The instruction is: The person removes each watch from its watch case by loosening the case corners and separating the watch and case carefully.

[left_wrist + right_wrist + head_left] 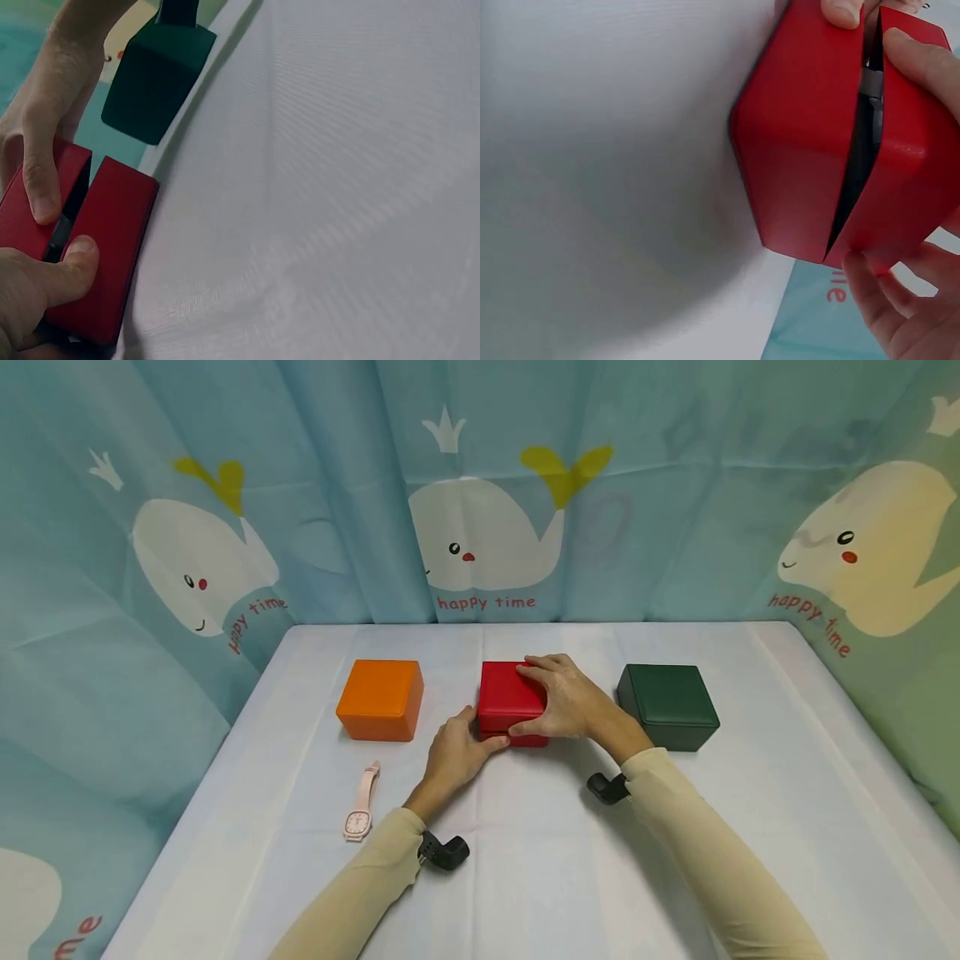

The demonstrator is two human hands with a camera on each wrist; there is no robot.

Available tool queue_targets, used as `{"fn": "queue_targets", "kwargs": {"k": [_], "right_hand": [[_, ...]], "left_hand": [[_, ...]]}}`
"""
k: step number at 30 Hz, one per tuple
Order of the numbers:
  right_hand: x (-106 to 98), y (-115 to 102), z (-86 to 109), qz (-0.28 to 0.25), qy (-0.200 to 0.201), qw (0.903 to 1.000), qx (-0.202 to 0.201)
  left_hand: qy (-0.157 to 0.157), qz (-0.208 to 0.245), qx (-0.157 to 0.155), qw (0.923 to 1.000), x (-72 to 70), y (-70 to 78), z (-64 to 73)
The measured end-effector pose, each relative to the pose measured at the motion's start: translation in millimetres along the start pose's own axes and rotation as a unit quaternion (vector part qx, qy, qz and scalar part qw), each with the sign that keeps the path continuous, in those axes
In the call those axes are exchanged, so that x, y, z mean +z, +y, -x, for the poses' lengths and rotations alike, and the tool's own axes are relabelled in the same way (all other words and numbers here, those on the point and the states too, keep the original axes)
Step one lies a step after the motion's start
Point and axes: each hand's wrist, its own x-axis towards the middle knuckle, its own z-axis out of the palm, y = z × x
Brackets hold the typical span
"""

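Gripping the lid (919,176) of the red box (501,689), the right hand (566,703) has its thumb on the front and its fingers spread round the far side. And there's the left hand (456,750), holding the base (799,165), thumb pressed on its front face! The red box sits upright on the tabletop (525,877), its lid parted from the base along the front. It looks light and stiff, with a smooth, leather-like skin that fingertips might slip on; lid edge above, base pinned below, that seems the soundest hold. Some greyish piece (871,84) shows in the dark gap, perhaps a hinge, though it's too dim in there to be sure.

Out to the red box's left, well apart, an orange box (378,697); to its right, a dark green box (667,697). Nearer the person and left of the red box lies a pale pink watch (358,822), strap stretched out. Neither neighbouring box touches the red one, but mind that right wrist: it passes close by the dark green box's near left corner!
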Motion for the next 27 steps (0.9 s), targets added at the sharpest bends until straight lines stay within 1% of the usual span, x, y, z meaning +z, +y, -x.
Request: {"fn": "queue_targets", "kwargs": {"k": [4, 11, 18, 21, 23, 25, 27], "right_hand": [[-3.7, -1.1, -2.7, 0.007, -0.009, 0.9999, -0.001], [-7.8, -2.0, -4.6, -0.010, -0.024, 0.9996, 0.016], [-15.2, 1.2, -7.4, -0.058, -0.031, 0.9966, 0.049], [-18.6, 3.5, -10.2, -0.076, -0.039, 0.9950, 0.051], [-20.7, 4.5, -13.3, -0.095, -0.048, 0.9934, 0.044], [-22.9, 5.4, -16.5, -0.113, -0.060, 0.9909, 0.040], [-25.1, 5.6, -19.4, -0.132, -0.078, 0.9871, 0.045]], "left_hand": [[0.007, -0.009, -0.003, 0.9999, -0.4, -0.3, -0.7], [0.001, -0.010, -0.017, 0.9998, -0.2, 1.6, 1.5], [-0.005, -0.002, -0.006, 1.0000, 0.2, 4.7, -0.3], [-0.007, 0.002, -0.009, 0.9999, 0.6, 5.5, -1.2], [-0.004, 0.005, -0.014, 0.9999, 0.6, 5.7, -1.3], [-0.004, 0.010, -0.019, 0.9998, 0.7, 5.5, -1.1], [-0.004, 0.012, -0.024, 0.9996, 0.4, 5.6, -0.4]]}}
